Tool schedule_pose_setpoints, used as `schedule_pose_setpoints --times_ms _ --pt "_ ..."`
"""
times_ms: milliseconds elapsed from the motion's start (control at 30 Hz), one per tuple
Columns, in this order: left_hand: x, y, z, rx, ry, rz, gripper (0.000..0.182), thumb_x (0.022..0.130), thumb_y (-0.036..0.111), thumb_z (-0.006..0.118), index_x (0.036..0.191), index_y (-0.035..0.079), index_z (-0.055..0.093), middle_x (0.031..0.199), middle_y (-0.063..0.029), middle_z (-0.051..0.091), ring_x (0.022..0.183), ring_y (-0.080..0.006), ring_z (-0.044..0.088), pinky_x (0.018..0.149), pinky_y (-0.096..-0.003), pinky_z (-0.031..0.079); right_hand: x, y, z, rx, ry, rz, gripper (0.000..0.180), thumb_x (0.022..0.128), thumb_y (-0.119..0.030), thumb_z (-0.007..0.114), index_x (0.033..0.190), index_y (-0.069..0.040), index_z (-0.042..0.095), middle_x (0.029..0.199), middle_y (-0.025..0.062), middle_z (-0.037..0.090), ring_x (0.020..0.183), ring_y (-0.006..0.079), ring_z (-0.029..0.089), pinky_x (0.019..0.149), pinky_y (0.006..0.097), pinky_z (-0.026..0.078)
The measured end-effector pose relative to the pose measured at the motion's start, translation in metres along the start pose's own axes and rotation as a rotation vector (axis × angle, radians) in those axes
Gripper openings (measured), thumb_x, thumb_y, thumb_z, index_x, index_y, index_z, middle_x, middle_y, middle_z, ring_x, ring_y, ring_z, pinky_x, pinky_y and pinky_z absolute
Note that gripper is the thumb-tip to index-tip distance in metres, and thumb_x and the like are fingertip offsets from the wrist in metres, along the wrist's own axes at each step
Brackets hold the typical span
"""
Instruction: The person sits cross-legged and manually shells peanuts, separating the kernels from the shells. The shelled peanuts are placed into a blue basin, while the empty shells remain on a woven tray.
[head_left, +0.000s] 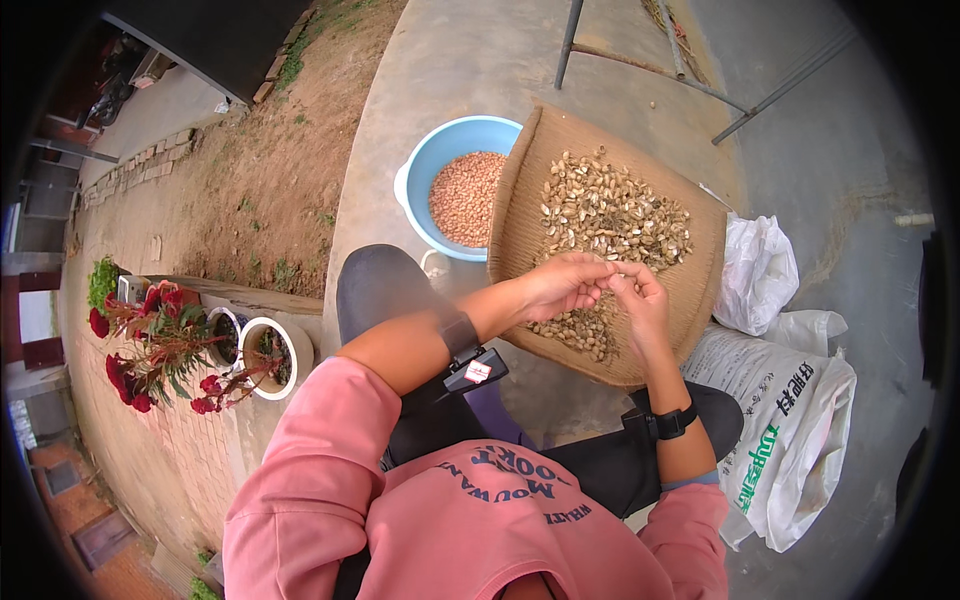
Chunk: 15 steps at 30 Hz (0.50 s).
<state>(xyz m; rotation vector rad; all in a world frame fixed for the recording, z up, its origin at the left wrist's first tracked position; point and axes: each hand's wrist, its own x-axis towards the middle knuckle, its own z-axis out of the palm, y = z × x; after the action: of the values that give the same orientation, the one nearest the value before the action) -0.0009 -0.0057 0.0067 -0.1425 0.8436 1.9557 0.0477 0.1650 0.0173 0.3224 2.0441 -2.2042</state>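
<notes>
My left hand (566, 289) and my right hand (641, 300) meet at the fingertips above a woven winnowing basket (517, 217). Between the pinched fingers is something small, apparently a peanut, almost wholly covered by them. A broad heap of peanut shells (600, 210) spreads over the basket beyond my hands. On the near side, partly behind my wrists, lies a smaller pile of unshelled-looking peanuts (581, 334). To the left, a light-blue plastic basin (427, 165) holds many shelled reddish peanut kernels (465, 195); the basket's edge overlaps its right side.
White woven sacks (795, 420) bearing writing lie right of the basket, below a white plastic bag (757, 274). A metal frame (660, 71) stands beyond. Potted red cockscomb flowers (157, 337) and a white pot (304, 360) are at left. My knees flank the basket's near side.
</notes>
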Motion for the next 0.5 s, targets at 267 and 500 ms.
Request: schedule_pose_setpoints --times_ms 267,500 --pt "-0.002 -0.001 -0.005 -0.013 -0.048 -0.009 0.018 0.096 0.027 0.061 0.092 0.009 0.061 0.079 0.0046 0.056 0.067 -0.0045 0.051 0.060 -0.0186 0.043 0.000 -0.009 0.004 0.026 -0.045 0.092 0.013 0.090 -0.009 0.066 0.101 -0.003 0.065 0.073 -0.0069 0.055 0.061 0.0002 0.041 0.053 0.0174 0.030" --pt "-0.005 -0.006 0.006 0.429 -0.027 0.068 0.038 0.097 0.045 0.056 0.081 0.011 0.051 0.069 0.0023 0.048 0.057 -0.0061 0.044 0.048 -0.0210 0.032 -0.001 -0.003 -0.006 0.018 -0.132 0.076 0.004 0.089 -0.009 0.065 0.091 -0.006 0.062 0.072 -0.0074 0.053 0.062 0.0004 0.041 0.055 0.0173 0.031"
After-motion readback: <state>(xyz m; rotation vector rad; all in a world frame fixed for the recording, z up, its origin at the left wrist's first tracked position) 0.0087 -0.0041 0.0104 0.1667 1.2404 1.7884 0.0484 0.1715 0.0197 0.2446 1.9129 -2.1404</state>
